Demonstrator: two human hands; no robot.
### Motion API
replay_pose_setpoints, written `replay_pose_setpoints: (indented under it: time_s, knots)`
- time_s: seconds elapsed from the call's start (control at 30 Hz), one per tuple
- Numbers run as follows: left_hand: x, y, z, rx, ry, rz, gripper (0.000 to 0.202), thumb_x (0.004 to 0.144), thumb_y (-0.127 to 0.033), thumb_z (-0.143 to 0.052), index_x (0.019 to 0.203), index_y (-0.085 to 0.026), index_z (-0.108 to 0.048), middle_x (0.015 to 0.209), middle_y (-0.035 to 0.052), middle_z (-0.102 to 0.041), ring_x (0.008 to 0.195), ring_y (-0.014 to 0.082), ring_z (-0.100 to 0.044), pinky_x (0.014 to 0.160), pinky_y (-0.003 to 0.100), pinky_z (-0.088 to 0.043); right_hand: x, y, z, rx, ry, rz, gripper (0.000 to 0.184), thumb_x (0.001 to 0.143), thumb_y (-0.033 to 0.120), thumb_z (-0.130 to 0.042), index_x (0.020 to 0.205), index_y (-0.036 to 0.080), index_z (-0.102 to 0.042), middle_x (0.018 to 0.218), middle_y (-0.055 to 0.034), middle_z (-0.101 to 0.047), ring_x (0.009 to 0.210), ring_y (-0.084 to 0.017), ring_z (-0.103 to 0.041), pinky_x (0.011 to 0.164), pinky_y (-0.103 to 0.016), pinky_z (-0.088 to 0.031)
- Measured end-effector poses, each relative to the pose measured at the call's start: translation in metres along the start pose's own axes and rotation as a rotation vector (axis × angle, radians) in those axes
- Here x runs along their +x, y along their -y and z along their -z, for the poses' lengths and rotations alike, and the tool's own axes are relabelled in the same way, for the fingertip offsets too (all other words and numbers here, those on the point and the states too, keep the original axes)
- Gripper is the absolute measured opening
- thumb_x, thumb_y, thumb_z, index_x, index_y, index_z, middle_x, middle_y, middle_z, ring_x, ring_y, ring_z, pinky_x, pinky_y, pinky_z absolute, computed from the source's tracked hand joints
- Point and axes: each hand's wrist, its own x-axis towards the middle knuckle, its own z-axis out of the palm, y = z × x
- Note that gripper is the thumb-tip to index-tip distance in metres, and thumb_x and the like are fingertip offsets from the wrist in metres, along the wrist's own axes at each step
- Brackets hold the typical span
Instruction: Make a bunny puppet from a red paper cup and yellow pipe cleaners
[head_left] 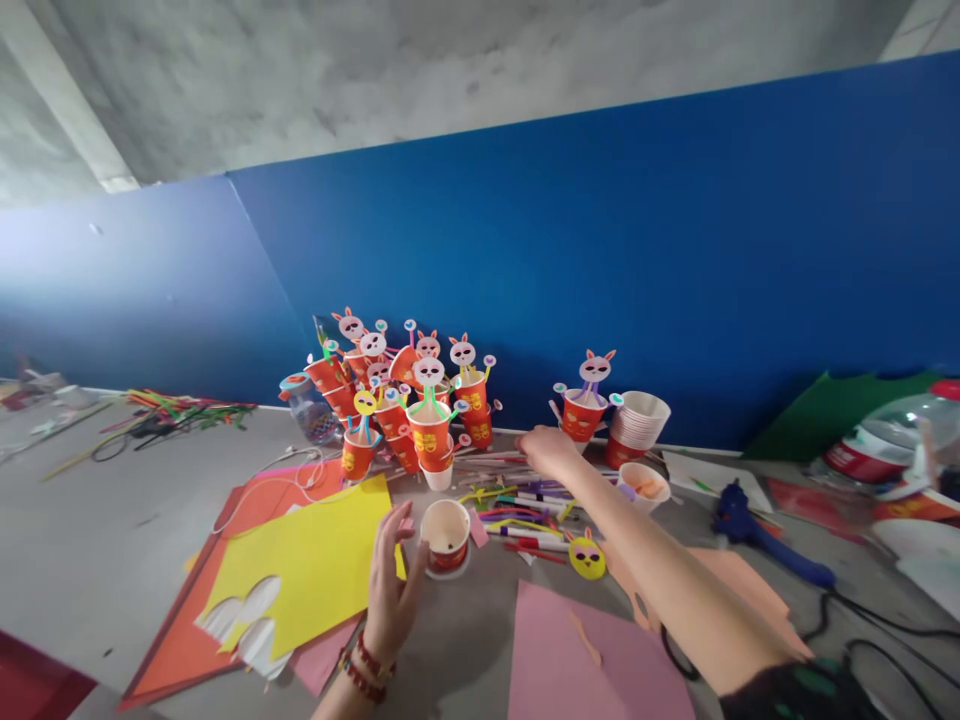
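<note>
My left hand [391, 565], with beaded bracelets at the wrist, has its fingers apart beside a paper cup [445, 528]. Inside that cup are a few dark specks. My right hand [553, 452] reaches across to the far side of a heap of markers and pipe cleaners [529, 512]. Its fingers are bent together, and whatever is in them is hidden. Just behind it stands a red cup with a rabbit face [583, 412]. A yellow rabbit face [586, 558] lies at the near end of the heap.
Several decorated rabbit cups [430, 435] cluster at the back left. Yellow paper [315, 560] with cut-outs lies left, pink paper [577, 655] in front. Stacked cups [636, 425], a blue glue gun [765, 540] with black cable and a large bottle [885, 440] are on the right.
</note>
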Motion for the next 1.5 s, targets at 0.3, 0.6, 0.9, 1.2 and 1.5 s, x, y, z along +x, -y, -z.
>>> replay_pose_setpoints:
  time_s: [0.3, 0.6, 0.9, 1.2, 1.5]
  knots:
    - [0.008, -0.036, 0.026, 0.146, -0.083, -0.320, 0.049, 0.091, -0.014, -0.058, 0.138, -0.025, -0.049, 0.137, 0.0143, -0.057, 0.130, 0.0308, -0.053, 0.104, 0.054, -0.048, -0.151, 0.022, -0.005, 0.493, -0.200, 0.151, 0.026, 0.105, 0.028, -0.041, 0.103, 0.024, -0.066, 0.094, -0.0017, -0.075, 0.084, -0.017, -0.070, 0.071, -0.024, -0.049]
    - [-0.006, -0.118, -0.005, -0.040, 0.722, -0.024, 0.022, 0.095, -0.030, -0.056, 0.105, -0.030, -0.076, 0.084, 0.0107, -0.075, 0.070, 0.0251, -0.068, 0.065, 0.033, -0.050, -0.191, 0.057, -0.044, 1.096, -0.176, 0.206, 0.016, 0.096, 0.029, -0.057, 0.099, 0.028, -0.072, 0.091, -0.0020, -0.074, 0.076, -0.019, -0.067, 0.067, -0.027, -0.049]
    - [-0.025, -0.110, -0.041, -0.895, 0.850, 0.834, 0.039, 0.088, -0.054, -0.062, 0.086, -0.015, -0.064, 0.048, -0.0097, -0.035, 0.038, 0.0049, -0.017, 0.037, 0.019, -0.013, -0.177, 0.052, -0.080, 1.607, -0.191, 0.119, 0.025, 0.094, 0.041, -0.063, 0.108, 0.020, -0.062, 0.080, -0.0017, -0.071, 0.067, -0.014, -0.065, 0.065, -0.026, -0.051]
    - [-0.024, -0.113, -0.050, -1.097, 0.926, 1.039, 0.031, 0.088, -0.046, -0.064, 0.092, -0.016, -0.058, 0.061, -0.0002, -0.063, 0.033, 0.0074, -0.045, 0.033, 0.019, -0.033, -0.169, 0.053, -0.088, 1.751, -0.126, 0.099, 0.034, 0.092, 0.050, -0.064, 0.102, 0.018, -0.061, 0.070, 0.0006, -0.066, 0.060, -0.013, -0.060, 0.059, -0.025, -0.047]
    - [-0.028, -0.104, -0.066, -1.145, 0.775, 1.124, 0.040, 0.081, -0.050, -0.075, 0.080, -0.020, -0.048, 0.049, -0.0129, -0.031, 0.038, 0.0026, -0.008, 0.035, 0.016, -0.004, -0.168, 0.050, -0.103, 1.426, -0.184, 0.049, 0.031, 0.097, 0.052, -0.052, 0.092, 0.022, -0.060, 0.066, 0.0041, -0.058, 0.056, -0.012, -0.055, 0.055, -0.022, -0.043]
